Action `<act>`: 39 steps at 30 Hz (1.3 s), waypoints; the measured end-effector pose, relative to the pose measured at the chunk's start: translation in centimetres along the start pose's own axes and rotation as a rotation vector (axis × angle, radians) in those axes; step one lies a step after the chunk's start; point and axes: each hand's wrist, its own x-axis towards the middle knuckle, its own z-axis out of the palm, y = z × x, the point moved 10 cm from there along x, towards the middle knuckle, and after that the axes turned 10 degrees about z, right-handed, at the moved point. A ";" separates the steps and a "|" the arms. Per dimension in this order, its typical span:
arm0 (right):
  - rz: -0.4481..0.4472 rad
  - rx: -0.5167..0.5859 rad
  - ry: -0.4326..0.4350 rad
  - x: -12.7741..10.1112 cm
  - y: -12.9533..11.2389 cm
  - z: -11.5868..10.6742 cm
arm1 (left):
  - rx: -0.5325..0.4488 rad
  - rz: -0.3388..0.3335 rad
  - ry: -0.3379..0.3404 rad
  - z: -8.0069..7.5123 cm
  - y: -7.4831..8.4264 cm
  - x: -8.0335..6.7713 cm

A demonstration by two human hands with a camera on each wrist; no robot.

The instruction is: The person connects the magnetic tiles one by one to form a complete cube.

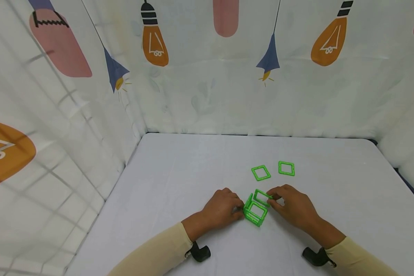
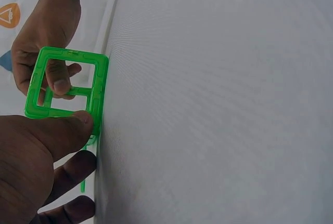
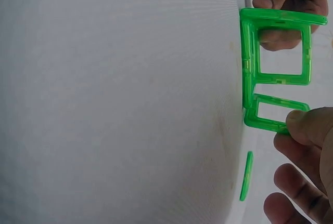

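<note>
Green on white, and the hands are right at it; the box (image 1: pixel 253 219), open-framed and see-through, sits right of centre on the near half of the table (image 1: pixel 179 172), the white cover showing through its square openings; the left hand (image 1: pixel 224 209) has hold of its left side, thumb pressed on a frame, fingers bent behind; over on the other side, the right hand (image 1: pixel 291 203) pinches a tile (image 3: pixel 268 125) between thumb and forefinger, its remaining fingers apart; that tile leans at the box's side, its lower corner so close that touching or a hair off, I cannot tell!

Beyond them, two loose squares lie flat, the left one (image 1: pixel 264 178) turned askew, the right one (image 1: pixel 286 174) straighter, near each other but apart; the fingers cover bits of box and tile.

Pale sleeves (image 1: pixel 155 253) reach in from below, a black camera (image 1: pixel 200 253) at each wrist; and round the back hangs the curtain (image 1: pixel 210 103), printed with orange bulbs (image 1: pixel 326 46) and blue lamps (image 1: pixel 270 53), gridded shadows across its left side.
</note>
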 end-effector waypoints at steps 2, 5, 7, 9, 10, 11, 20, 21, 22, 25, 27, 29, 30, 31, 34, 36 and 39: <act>-0.001 0.002 -0.004 0.0 0.0 0.0 | 0.002 0.001 0.001 -0.1 0.0 0.0; -0.006 0.003 -0.006 0.0 -0.1 0.1 | 0.004 0.002 0.001 -0.2 0.0 0.0; -0.014 0.003 -0.006 -0.1 -0.3 0.1 | 0.003 0.000 -0.001 -0.2 0.0 0.0; -0.019 0.002 -0.008 -0.1 -0.3 0.2 | 0.003 -0.004 -0.004 -0.2 0.0 0.0; -0.020 0.001 -0.009 -0.1 -0.4 0.2 | 0.003 -0.004 -0.004 -0.2 -0.1 0.0; -0.021 0.000 -0.011 -0.1 -0.4 0.2 | 0.001 -0.006 -0.005 -0.2 -0.1 0.0; -0.051 0.016 -0.011 -0.2 -0.5 0.3 | 0.010 0.000 0.003 0.0 -0.1 0.0; -0.055 0.016 -0.012 -0.2 -0.6 0.3 | 0.010 0.001 0.005 -0.1 -0.1 0.0; -0.056 0.015 -0.013 -0.2 -0.6 0.3 | 0.009 0.002 0.005 0.0 -0.1 0.0; -0.057 0.008 -0.017 -0.2 -0.7 0.3 | 0.007 -0.002 0.000 0.0 -0.1 0.0; -0.060 0.005 -0.019 -0.2 -0.7 0.3 | 0.007 -0.005 -0.005 0.0 -0.1 0.0; -0.062 0.002 -0.019 -0.2 -0.8 0.4 | 0.006 -0.007 -0.007 0.0 -0.1 0.0; -0.065 0.001 -0.020 -0.2 -0.9 0.4 | 0.005 -0.007 -0.007 0.0 -0.1 0.1; -0.067 0.000 -0.021 -0.2 -0.9 0.4 | 0.004 -0.004 -0.004 -0.1 -0.1 0.1; -0.068 -0.003 -0.022 -0.2 -1.0 0.4 | 0.004 0.000 -0.002 -0.1 0.0 0.1; -0.065 -0.007 -0.027 -0.2 -1.0 0.4 | 0.005 0.001 -0.003 -0.2 0.0 0.1; -0.057 -0.013 -0.033 -0.2 -1.0 0.5 | 0.007 -0.002 -0.007 -0.1 0.0 0.1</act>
